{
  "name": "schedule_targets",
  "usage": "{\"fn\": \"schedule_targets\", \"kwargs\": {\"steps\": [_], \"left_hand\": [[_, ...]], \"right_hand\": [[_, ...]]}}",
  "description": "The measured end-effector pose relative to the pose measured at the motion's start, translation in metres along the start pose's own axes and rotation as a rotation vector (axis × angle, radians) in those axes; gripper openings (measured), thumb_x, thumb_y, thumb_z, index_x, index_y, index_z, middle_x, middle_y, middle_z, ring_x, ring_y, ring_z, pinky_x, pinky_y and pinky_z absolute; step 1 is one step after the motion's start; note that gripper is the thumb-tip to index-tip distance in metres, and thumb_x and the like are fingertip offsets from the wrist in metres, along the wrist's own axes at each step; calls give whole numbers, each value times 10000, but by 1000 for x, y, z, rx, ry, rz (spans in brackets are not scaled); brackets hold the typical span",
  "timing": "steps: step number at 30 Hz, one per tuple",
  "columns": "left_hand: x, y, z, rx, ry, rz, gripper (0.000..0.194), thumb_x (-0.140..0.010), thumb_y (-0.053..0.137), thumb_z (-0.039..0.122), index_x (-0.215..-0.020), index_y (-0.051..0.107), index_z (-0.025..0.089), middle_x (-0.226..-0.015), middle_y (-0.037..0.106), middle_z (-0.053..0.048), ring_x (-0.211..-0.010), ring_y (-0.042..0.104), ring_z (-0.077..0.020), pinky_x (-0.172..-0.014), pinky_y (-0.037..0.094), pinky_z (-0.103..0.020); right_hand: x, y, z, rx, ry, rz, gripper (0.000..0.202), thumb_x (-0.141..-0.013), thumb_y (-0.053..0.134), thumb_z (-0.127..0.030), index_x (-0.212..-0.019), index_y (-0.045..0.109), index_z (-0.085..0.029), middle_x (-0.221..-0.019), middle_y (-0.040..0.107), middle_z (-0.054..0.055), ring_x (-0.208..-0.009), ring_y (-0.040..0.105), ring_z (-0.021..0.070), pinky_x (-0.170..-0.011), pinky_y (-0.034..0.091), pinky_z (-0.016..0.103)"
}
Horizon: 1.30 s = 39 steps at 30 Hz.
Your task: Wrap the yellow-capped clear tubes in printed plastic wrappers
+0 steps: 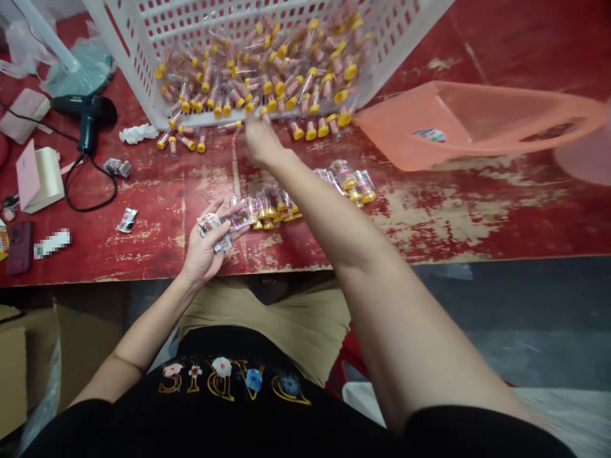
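My left hand (pixel 205 245) is palm up over the front of the table, its fingers and thumb holding several small printed plastic sleeves (pixel 209 224). My right hand (pixel 262 141) reaches forward to the front edge of a white basket (pixel 155 105). Its fingertips are among clear tubes with yellow caps (pixel 224 109); blur and the hand itself hide whether it grips one. Just right of my left hand lies a row of tubes wearing printed sleeves (pixel 272 207), partly covered by my right forearm. More sleeved tubes (pixel 353 181) sit to the right of that forearm.
An orange plastic scoop (pixel 410 130) lies on the right of the worn red table (pixel 477 216). On the left are a hair dryer (pixel 90 114) with its cord, a pink box (pixel 41 178), a phone (pixel 20 247) and small packets of sleeves (pixel 127 220). A cardboard box (pixel 76 356) stands below.
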<state>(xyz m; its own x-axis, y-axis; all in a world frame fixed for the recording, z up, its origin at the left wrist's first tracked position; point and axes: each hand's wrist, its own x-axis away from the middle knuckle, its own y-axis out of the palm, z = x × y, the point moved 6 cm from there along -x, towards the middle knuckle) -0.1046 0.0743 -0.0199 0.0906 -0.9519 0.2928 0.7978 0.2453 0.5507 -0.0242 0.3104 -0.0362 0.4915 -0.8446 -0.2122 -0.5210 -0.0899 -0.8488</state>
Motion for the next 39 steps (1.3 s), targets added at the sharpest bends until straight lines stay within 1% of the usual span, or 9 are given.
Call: {"fn": "schedule_targets", "kwargs": {"steps": [5, 8, 10, 16, 22, 25, 29, 34, 39], "left_hand": [[-4, 3, -4, 10, 49, -46, 634, -747, 791, 205, -1336, 555, 226, -1288, 698, -114, -1284, 596, -294, -1006, 552, -442], [2, 18, -12, -36, 12, -107, 647, -731, 816, 250, -1330, 572, 234, -1288, 699, -110, -1260, 614, -300, -953, 583, -404], [7, 27, -16, -73, 9, -129, 641, -713, 833, 271, -1307, 595, 233, -1284, 701, -105, -1199, 653, -288, -879, 608, -355], [18, 38, -33, -129, -16, 13, 491, -613, 900, 296, -1048, 701, 181, -1041, 756, -63, -830, 724, -160, -549, 528, -192], [21, 47, -48, -117, -8, 76, 440, -548, 922, 381, -791, 648, 136, -720, 683, -1, -597, 638, -82, -409, 331, -154], [21, 50, -50, -144, 2, 67, 459, -568, 903, 451, -763, 631, 136, -655, 645, 18, -531, 597, -67, -399, 330, -160], [19, 46, -48, -139, 1, 83, 475, -594, 881, 503, -743, 602, 148, -644, 628, 34, -530, 596, -69, -409, 362, -171], [17, 41, -45, -142, -24, 69, 485, -600, 875, 520, -747, 593, 154, -654, 628, 35, -553, 604, -72, -433, 395, -177], [17, 45, -45, -136, -41, 44, 509, -564, 892, 523, -742, 589, 155, -660, 620, 39, -547, 589, -67, -415, 399, -174]], "right_hand": [[130, -36, -37, -733, 158, 47, 395, -912, 583, -577, -1004, 622, -195, -729, 559, -15, -661, 534, 120, -687, 505, 294], [191, -45, -56, -980, 271, 127, 434, -685, 815, -581, -787, 648, -193, -555, 450, -72, -518, 422, 79, -540, 432, 236], [215, -51, -57, -1031, 347, 255, 411, -667, 837, -540, -698, 645, -179, -575, 513, -54, -519, 421, 66, -520, 406, 222], [256, -66, -50, -1043, 523, 608, 318, -678, 833, -461, -739, 704, -177, -610, 535, -47, -505, 346, 45, -468, 303, 202], [280, -53, -55, -1097, 585, 714, 381, -703, 802, -531, -726, 667, -175, -549, 420, -74, -492, 331, 48, -480, 308, 208], [283, -48, -54, -1105, 568, 706, 438, -777, 732, -578, -656, 575, -187, -540, 369, -75, -486, 311, 57, -466, 291, 214], [288, -54, -55, -1191, 473, 581, 402, -857, 624, -610, -983, 611, -229, -706, 529, -31, -536, 450, 95, -447, 376, 218], [310, -83, -68, -849, 385, 593, 367, -906, 632, -401, -1243, 573, -268, -1082, 619, 67, -879, 641, 167, -766, 578, 309], [320, -93, -79, -670, 317, 706, 286, -846, 723, -280, -1108, 611, -256, -1010, 651, 43, -926, 668, 180, -838, 578, 323]]}}
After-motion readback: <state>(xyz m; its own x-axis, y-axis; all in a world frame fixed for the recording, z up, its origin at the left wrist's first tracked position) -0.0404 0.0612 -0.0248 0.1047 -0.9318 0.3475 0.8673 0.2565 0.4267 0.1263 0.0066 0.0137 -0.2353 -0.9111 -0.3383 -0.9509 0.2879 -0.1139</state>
